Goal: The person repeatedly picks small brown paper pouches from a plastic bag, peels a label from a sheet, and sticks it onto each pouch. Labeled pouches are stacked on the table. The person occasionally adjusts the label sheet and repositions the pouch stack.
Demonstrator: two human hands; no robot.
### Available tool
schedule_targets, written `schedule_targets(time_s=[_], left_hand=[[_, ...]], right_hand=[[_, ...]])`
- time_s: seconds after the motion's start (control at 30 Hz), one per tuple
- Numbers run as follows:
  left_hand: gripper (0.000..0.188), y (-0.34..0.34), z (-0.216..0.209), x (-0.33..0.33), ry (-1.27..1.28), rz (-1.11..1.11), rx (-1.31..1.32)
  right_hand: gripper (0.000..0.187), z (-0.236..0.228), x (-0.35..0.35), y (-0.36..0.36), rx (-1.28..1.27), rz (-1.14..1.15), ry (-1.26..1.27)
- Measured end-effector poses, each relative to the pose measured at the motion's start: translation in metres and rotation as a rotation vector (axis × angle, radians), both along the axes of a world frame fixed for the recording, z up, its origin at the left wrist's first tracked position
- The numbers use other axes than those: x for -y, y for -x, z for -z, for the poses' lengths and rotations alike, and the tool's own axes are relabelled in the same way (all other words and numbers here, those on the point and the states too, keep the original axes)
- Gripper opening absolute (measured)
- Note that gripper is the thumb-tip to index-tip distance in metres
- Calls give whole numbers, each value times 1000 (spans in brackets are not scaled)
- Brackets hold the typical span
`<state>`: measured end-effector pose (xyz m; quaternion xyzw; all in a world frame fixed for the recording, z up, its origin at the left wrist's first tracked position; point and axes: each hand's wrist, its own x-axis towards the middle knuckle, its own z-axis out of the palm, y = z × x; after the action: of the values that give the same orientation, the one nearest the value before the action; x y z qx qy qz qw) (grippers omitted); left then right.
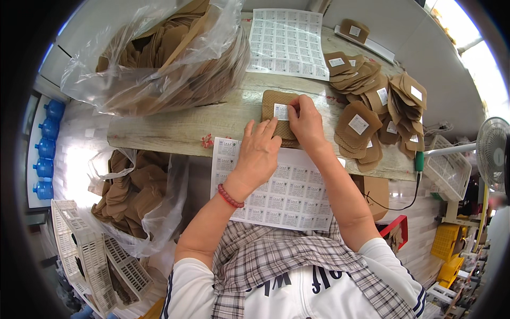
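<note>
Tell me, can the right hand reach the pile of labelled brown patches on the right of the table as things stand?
Probably yes. The right hand presses a white label onto a brown patch, and the labelled pile lies just to its right on the table, with bare wood and nothing standing between them.

A: What can't we make out on the bench?

B: The right hand (305, 123) covers one edge of the white label (280, 111), and the left hand (260, 151) hides the lower part of the tan patch (276, 103). Whether more patches lie under it, I cannot tell.

A: And the sticker sheets?

B: The near label sheet (281, 191) is partly hidden under both forearms; its print is too small to read. The far label sheet (288, 42) is equally illegible.

A: The bags?

B: The clear plastic bag (159, 53) blurs its contents behind glare. The fan (494, 154) is cut off by the picture's rim.
</note>
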<state>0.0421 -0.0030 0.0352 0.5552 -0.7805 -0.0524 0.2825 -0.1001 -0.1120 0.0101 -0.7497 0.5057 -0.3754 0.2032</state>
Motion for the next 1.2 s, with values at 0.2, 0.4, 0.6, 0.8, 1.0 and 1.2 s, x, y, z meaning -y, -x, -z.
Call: schedule_targets(time_s=[0.2,0.4,0.6,0.8,1.0,1.2], left_hand=[[5,0,-2,0,-11,-3,7],[6,1,-4,1,3,15,27],[4,-1,5,2,31,13,5],[8,-13,0,6,-63,104,83],[11,-20,-18,15,-211,137,-18],[50,-26,-17,57,27,80,-157]], right_hand=[[33,2,-2,-3,-20,190,-25],[22,21,23,14,118,202,-18],[16,7,7,12,162,79,12],[12,13,2,11,183,85,-33],[11,11,8,8,189,127,-171],[7,8,0,2,22,139,143]])
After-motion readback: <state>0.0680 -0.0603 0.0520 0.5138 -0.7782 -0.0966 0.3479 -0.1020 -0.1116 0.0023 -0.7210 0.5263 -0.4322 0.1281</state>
